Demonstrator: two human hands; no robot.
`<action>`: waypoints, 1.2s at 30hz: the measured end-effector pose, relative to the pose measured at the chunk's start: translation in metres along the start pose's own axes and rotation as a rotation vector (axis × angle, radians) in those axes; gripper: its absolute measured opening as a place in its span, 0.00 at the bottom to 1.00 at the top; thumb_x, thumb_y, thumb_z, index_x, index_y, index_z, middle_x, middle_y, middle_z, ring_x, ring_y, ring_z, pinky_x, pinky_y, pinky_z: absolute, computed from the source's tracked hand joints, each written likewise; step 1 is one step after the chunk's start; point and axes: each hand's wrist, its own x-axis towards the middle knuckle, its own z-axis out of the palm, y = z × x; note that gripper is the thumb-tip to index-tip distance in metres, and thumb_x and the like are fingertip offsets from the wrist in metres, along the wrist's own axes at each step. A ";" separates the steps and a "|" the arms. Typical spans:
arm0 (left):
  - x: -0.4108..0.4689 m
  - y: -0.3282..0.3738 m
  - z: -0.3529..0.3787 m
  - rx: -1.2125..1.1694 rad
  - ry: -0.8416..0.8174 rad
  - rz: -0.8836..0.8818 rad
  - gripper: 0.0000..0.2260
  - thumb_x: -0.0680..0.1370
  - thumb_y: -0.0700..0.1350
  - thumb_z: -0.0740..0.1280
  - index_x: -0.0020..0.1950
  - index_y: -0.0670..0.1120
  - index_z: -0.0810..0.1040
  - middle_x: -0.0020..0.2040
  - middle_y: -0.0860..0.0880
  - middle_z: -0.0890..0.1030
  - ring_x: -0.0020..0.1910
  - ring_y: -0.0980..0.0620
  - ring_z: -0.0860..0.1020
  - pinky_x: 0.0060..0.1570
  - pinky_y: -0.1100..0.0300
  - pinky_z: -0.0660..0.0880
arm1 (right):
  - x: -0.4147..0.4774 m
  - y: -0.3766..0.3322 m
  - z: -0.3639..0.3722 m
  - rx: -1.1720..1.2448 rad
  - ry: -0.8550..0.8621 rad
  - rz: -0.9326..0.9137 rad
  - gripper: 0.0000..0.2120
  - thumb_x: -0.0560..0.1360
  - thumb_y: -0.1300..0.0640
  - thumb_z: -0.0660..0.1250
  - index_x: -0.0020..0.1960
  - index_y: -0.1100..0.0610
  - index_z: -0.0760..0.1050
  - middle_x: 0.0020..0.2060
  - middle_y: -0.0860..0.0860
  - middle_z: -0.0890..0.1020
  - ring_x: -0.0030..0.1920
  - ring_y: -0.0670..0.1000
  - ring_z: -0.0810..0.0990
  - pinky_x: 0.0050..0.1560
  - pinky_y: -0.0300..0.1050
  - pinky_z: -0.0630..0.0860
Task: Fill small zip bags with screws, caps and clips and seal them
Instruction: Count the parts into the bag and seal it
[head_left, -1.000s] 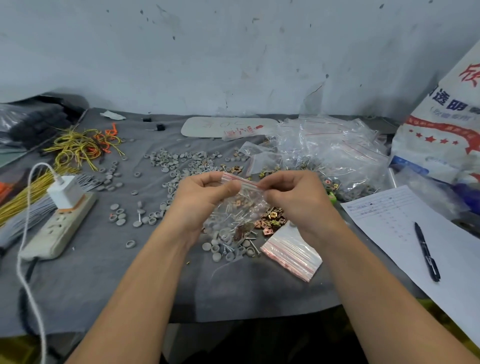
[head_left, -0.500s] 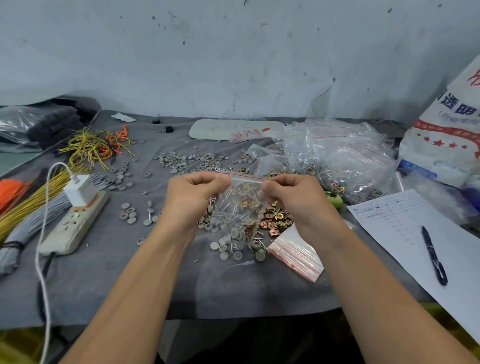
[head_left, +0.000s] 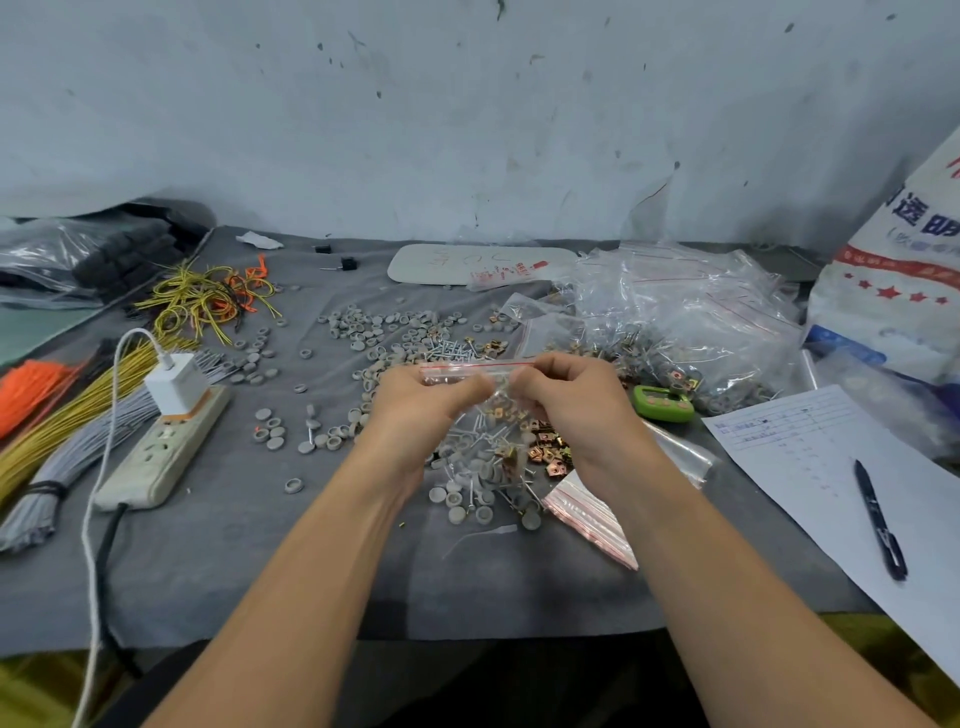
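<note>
I hold a small clear zip bag (head_left: 485, 415) with a red strip along its top, filled with screws, grey caps and brass clips. My left hand (head_left: 415, 410) and my right hand (head_left: 571, 400) both pinch the top strip, thumbs close together near its middle. Under the bag on the grey cloth lie loose grey caps (head_left: 457, 493), screws (head_left: 470, 491) and brass clips (head_left: 550, 457). A stack of empty zip bags (head_left: 592, 514) lies just right of them. More grey caps (head_left: 384, 332) spread toward the back.
A heap of filled bags (head_left: 675, 322) sits at the back right, with a green timer (head_left: 664, 402) in front. A paper sheet (head_left: 852, 493) with a pen (head_left: 880, 519) lies right. A power strip (head_left: 166, 447), wire bundles (head_left: 67, 415) and a white sack (head_left: 898, 280) flank the area.
My hands have slid along the bag's top strip toward each other, from its two ends to near the middle. The bag now hangs straighter below them.
</note>
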 end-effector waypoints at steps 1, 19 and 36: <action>-0.001 0.000 0.002 0.006 0.011 0.014 0.04 0.71 0.39 0.79 0.39 0.46 0.87 0.35 0.50 0.85 0.30 0.60 0.79 0.30 0.69 0.72 | -0.001 0.000 0.002 -0.006 -0.009 -0.008 0.08 0.74 0.59 0.75 0.37 0.51 0.85 0.31 0.47 0.83 0.33 0.45 0.77 0.42 0.47 0.76; 0.005 -0.006 0.008 -0.117 0.038 -0.002 0.02 0.71 0.36 0.77 0.41 0.41 0.86 0.37 0.46 0.86 0.34 0.56 0.83 0.37 0.65 0.76 | 0.005 0.004 0.016 0.042 -0.010 0.023 0.02 0.68 0.59 0.75 0.41 0.54 0.86 0.40 0.61 0.86 0.36 0.51 0.77 0.42 0.48 0.75; 0.004 0.000 0.021 -0.167 0.144 -0.048 0.08 0.75 0.35 0.74 0.38 0.44 0.85 0.31 0.50 0.83 0.28 0.59 0.79 0.30 0.67 0.75 | 0.010 -0.001 0.001 0.155 0.062 0.127 0.06 0.71 0.68 0.75 0.39 0.59 0.83 0.31 0.52 0.85 0.29 0.46 0.79 0.31 0.36 0.74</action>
